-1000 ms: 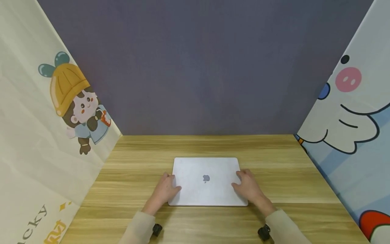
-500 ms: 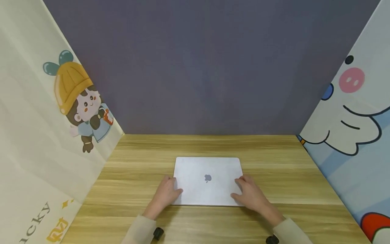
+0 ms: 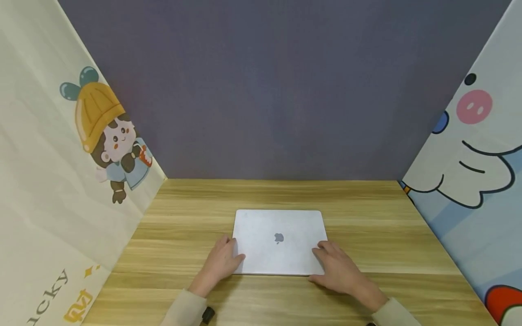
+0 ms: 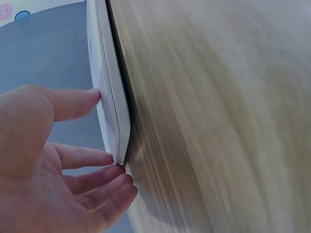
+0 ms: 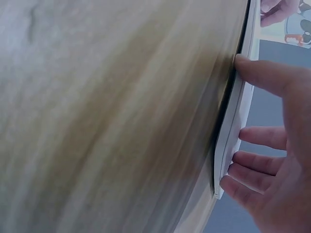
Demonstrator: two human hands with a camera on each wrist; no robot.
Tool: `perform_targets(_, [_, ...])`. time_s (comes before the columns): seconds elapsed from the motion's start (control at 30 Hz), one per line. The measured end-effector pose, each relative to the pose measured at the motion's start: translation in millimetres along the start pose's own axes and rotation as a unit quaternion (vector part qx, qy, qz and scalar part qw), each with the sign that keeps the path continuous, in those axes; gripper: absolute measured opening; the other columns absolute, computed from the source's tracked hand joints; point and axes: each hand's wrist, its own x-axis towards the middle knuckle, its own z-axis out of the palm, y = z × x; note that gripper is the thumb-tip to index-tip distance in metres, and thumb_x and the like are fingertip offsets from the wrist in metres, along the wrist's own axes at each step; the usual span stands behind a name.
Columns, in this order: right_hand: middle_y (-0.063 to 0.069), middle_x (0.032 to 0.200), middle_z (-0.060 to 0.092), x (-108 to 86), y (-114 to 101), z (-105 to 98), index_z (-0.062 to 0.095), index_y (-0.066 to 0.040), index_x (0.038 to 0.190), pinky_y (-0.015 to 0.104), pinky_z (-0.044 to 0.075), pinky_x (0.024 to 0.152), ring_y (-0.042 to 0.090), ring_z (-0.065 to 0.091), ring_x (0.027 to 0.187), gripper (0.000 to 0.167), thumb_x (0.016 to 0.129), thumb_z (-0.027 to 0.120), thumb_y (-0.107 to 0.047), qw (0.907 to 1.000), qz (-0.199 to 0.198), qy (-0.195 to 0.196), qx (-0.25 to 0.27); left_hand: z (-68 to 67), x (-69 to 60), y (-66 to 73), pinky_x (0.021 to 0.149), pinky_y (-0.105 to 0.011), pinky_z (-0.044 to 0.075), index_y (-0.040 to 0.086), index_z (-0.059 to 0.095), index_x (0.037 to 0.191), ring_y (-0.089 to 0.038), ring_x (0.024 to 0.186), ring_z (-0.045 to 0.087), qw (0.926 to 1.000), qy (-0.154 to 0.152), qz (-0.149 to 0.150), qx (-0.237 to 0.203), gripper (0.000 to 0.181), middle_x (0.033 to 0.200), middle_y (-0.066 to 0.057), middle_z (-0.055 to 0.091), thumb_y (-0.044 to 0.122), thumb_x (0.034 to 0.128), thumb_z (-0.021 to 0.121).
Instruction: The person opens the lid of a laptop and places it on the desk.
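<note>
Hands (image 3: pixel 220 260) (image 3: pixel 337 268) flank the laptop (image 3: pixel 279 253), with free tabletop (image 3: pixel 281 194) behind.

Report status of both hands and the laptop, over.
Left hand touching laptop by near-left corner. Right hand touching it by near-right corner. Closed, on table. No obstacle visible.

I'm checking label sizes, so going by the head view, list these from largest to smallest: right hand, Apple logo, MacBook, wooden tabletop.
1. Wooden tabletop, by far the largest
2. MacBook
3. Right hand, clearly smaller than the MacBook
4. Apple logo, the smallest
</note>
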Motion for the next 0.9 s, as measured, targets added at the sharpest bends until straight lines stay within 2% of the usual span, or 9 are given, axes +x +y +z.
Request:
perform_targets(0.17, [0.017,0.131,0.058,0.8,0.1,0.9,0.067,0.003,0.125,0.054,0.047,0.104,0.039,0.054,0.126,0.072,0.076,0.085,-0.047,0.9998,-0.007,0.000,-0.020,-1.2,-4.8,-6.4,0.105,-0.060,0.043,-0.017,0.050,0.137,-0.048,0.128,0.049,0.9983,-0.023,0.044,0.029,0.069,0.138,-0.033,0.051,0.034,0.0952,0.070])
perform_targets(0.4, [0.018,0.130,0.058,2.3,3.3,2.3,0.066,0.003,0.125,0.053,0.051,0.100,0.037,0.056,0.123,0.073,0.078,0.082,-0.051,0.9982,-0.027,0.001,-0.054,-0.6,-9.1,-12.5,0.114,-0.060,0.035,-0.011,0.038,0.150,-0.046,0.143,0.035,0.9934,-0.084,0.056,0.054,0.086,0.158,-0.029,0.032,0.052,0.0970,0.063])
perform_targets(0.6, [0.016,0.121,0.062,5.2,5.6,-1.8,0.070,0.000,0.121,0.049,0.056,0.092,0.034,0.061,0.114,0.070,0.078,0.079,-0.054,0.9945,-0.056,0.006,-0.089,-5.7,-10.6,-11.0,0.113,-0.061,0.035,-0.009,0.037,0.151,-0.046,0.143,0.036,0.9916,-0.095,0.067,0.057,0.090,0.160,-0.028,0.031,0.055,0.0948,0.064])
perform_targets(0.8, [0.009,0.108,0.064,7.6,6.4,-5.4,0.073,-0.005,0.111,0.042,0.059,0.072,0.026,0.062,0.096,0.064,0.073,0.081,-0.056,0.9893,-0.093,0.030,-0.109,-6.7,-12.2,-12.7,0.115,-0.061,0.033,-0.008,0.036,0.152,-0.047,0.143,0.035,0.9916,-0.103,0.063,0.048,0.091,0.160,-0.028,0.030,0.056,0.0945,0.064])
perform_targets(0.9, [0.008,0.106,0.064,8.8,6.9,-6.1,0.074,-0.006,0.108,0.039,0.058,0.068,0.023,0.061,0.092,0.063,0.072,0.081,-0.057,0.9874,-0.100,0.035,-0.118,-6.8,-12.5,-14.0,0.116,-0.060,0.032,-0.008,0.036,0.152,-0.047,0.144,0.034,0.9919,-0.102,0.062,0.042,0.091,0.160,-0.027,0.030,0.056,0.0946,0.064])
